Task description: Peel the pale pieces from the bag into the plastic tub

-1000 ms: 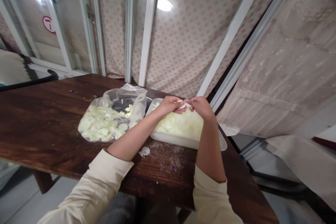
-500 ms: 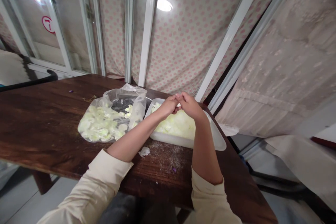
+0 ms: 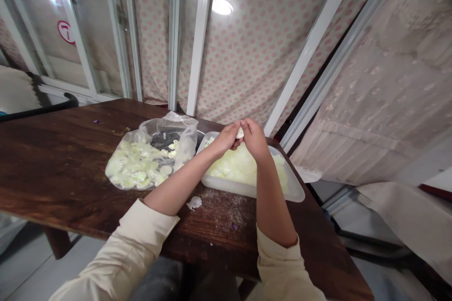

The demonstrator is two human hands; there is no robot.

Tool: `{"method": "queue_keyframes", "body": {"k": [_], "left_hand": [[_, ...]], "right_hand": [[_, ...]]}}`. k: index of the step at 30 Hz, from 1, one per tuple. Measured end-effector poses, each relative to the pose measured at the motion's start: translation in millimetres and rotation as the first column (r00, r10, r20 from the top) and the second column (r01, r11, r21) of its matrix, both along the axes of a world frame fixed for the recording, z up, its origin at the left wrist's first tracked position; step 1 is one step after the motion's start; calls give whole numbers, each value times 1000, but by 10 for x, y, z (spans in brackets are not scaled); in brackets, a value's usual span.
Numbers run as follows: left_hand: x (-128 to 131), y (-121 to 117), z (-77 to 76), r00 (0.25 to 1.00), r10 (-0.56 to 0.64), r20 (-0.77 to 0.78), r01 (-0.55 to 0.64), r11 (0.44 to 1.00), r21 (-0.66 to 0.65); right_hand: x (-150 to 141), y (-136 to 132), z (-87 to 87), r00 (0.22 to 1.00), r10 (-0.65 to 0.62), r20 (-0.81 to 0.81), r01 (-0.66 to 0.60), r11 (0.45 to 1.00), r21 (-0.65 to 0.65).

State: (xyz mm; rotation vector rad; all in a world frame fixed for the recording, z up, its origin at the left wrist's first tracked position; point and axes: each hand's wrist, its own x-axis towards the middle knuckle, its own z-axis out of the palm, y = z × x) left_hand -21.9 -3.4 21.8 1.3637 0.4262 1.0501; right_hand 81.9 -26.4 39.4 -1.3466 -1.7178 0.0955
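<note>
Pretty tidy setup here. Both forearms come in from the bottom of the view, cream sleeves point(image 3: 116, 247) pushed back, and meet above the far part of a shallow, white translucent plastic tray point(image 3: 247, 189). The left hand point(image 3: 224, 138) and right hand point(image 3: 254, 138) are both curled closed, pinching a small pale piece point(image 3: 240, 133) between them, with its top poking out above the fingers. I can't tell exactly what it is, maybe a soft bit of food, whitish with a hint of green.

Right under the hands is a heap of pale green chopped pieces point(image 3: 240, 169) filling the tray. To the left, a clear plastic bag point(image 3: 134, 164) holds more of the same and lies on a dark brown wooden table point(image 3: 52, 169), and a lone white scrap point(image 3: 194, 203) sits on the wood near the tray.

My tip: keep that pinch light and use just the fingertips, since the piece looks soft and could squash. Working right over the tray like this is smart too, because anything that slips lands in the tray, not on the table.
</note>
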Motion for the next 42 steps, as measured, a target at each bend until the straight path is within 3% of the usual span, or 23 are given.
{"method": "queue_keyframes", "body": {"k": [4, 7, 13, 22, 28, 35, 42], "left_hand": [[-4, 6, -17, 996, -50, -69, 54, 996, 67], [-9, 28, -50, 982, 52, -181, -18, 983, 184], [-45, 63, -69, 926, 196, -324, -78, 936, 343], [-64, -39, 3, 929, 191, -317, -73, 934, 350], [-103, -19, 39, 927, 217, -305, -83, 914, 396], [-100, -33, 50, 915, 233, -328, -73, 898, 434], [-109, -33, 48, 890, 289, -352, -102, 880, 464]], "right_hand": [[108, 55, -31, 997, -6, -83, 1, 998, -59], [165, 92, -52, 989, 22, -145, -41, 991, -124], [209, 127, -78, 984, -44, -175, 23, 992, -120], [261, 107, -71, 898, 122, -422, -232, 947, -220], [300, 49, -35, 836, 279, -472, -428, 869, -246], [316, 19, -15, 813, 281, -510, -447, 862, -238], [308, 40, -30, 868, 205, -452, -367, 878, -308]]}}
